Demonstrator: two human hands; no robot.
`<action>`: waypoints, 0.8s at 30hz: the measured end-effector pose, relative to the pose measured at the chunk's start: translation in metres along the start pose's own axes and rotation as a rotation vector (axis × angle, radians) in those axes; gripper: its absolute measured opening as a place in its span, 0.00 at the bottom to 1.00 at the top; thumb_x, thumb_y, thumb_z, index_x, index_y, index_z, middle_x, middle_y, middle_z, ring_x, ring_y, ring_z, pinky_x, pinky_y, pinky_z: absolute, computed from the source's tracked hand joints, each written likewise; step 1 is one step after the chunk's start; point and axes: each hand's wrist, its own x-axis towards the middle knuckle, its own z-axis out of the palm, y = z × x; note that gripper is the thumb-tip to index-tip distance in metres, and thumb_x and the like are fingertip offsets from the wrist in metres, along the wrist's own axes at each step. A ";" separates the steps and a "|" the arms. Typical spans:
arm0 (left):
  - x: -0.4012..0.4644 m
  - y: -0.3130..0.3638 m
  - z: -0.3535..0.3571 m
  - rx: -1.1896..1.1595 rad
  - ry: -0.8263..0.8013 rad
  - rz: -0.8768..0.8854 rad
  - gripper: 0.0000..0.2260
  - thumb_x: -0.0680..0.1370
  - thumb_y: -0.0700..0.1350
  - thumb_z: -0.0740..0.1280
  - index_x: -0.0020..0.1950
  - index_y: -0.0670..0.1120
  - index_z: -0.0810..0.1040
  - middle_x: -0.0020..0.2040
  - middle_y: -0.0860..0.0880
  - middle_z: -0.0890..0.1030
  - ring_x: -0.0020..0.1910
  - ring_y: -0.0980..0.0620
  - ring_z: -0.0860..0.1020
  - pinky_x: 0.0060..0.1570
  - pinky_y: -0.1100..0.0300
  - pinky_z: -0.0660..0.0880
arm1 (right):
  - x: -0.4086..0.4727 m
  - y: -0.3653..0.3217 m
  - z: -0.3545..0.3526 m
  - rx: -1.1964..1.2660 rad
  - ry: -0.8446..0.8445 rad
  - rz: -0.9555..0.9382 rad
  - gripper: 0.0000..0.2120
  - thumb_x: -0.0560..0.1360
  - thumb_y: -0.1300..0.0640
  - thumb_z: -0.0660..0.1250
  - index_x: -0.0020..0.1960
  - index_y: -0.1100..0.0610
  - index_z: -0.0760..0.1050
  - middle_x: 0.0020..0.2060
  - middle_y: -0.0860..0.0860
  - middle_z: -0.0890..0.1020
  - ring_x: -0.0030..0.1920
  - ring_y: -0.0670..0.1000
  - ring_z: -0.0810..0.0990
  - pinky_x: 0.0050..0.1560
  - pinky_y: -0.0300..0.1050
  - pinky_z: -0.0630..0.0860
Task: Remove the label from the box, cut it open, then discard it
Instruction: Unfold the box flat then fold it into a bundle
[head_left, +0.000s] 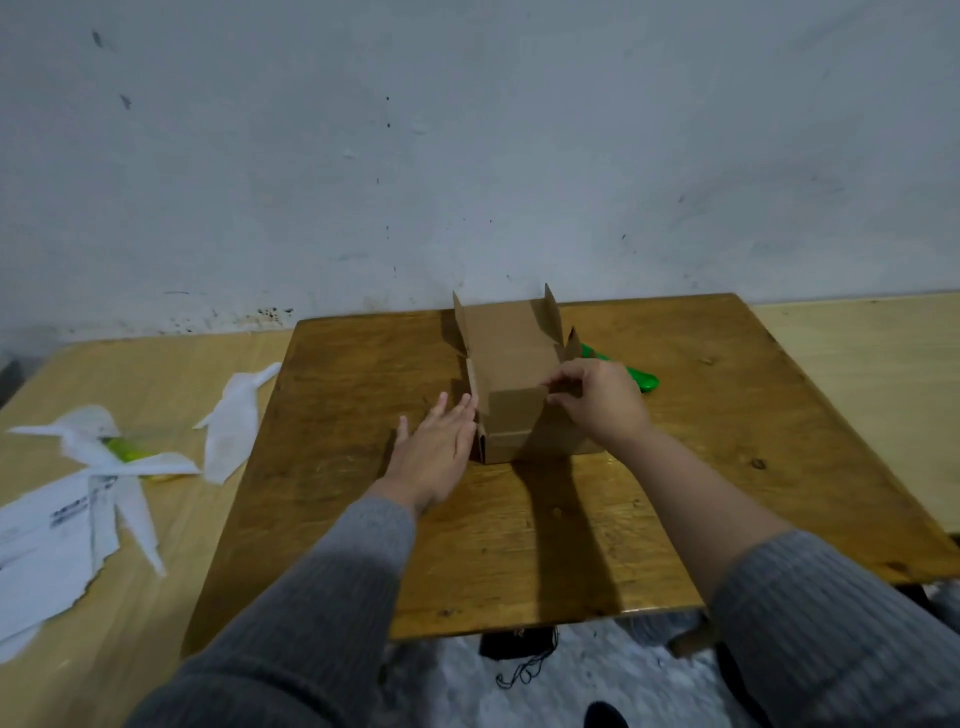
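the box sits at the centre of the dark wooden surface, up toward twelve o'clock near the wall, flaps standing open and bare cardboard showing, no label visible on it from here. the right hand comes in from four o'clock and pinches the near flap at the box's top edge, fingers curled round the cardboard. the left hand lies flat with fingers straight, pressing against the box's nine o'clock side, gripping nothing. a green tool, likely the cutter, peeks out behind the box at two o'clock, partly hidden by the right hand. off at nine o'clock, on the paler surface, torn white paper scraps lie scattered, with something yellow-green under them.

looks like the flattening stage, cutting mostly done, discarding not yet. the risks: tug that flap too hard and the light box slides or tips toward the wall, since only a flat palm steadies it. the flap could tear instead of folding. and a careless sweep at two o'clock could knock the green tool off the back edge.
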 end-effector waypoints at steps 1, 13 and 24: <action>0.001 0.001 0.002 0.020 0.010 0.016 0.22 0.85 0.54 0.43 0.80 0.56 0.49 0.79 0.60 0.49 0.78 0.58 0.43 0.75 0.41 0.43 | -0.002 0.002 -0.001 0.005 -0.013 0.011 0.09 0.72 0.59 0.71 0.52 0.50 0.82 0.52 0.48 0.84 0.56 0.51 0.79 0.59 0.50 0.76; 0.020 0.016 0.002 0.150 -0.037 0.090 0.24 0.85 0.46 0.51 0.80 0.51 0.48 0.80 0.54 0.43 0.78 0.54 0.44 0.76 0.44 0.44 | -0.037 0.010 -0.006 0.018 -0.022 -0.006 0.10 0.75 0.48 0.67 0.51 0.50 0.83 0.45 0.49 0.86 0.48 0.49 0.82 0.50 0.50 0.80; 0.016 0.017 0.004 -0.019 -0.047 0.027 0.25 0.85 0.48 0.51 0.80 0.49 0.46 0.79 0.55 0.40 0.78 0.53 0.53 0.76 0.50 0.48 | -0.012 -0.015 -0.018 -0.172 -0.306 0.187 0.20 0.79 0.43 0.58 0.54 0.56 0.82 0.44 0.54 0.83 0.46 0.53 0.81 0.51 0.51 0.80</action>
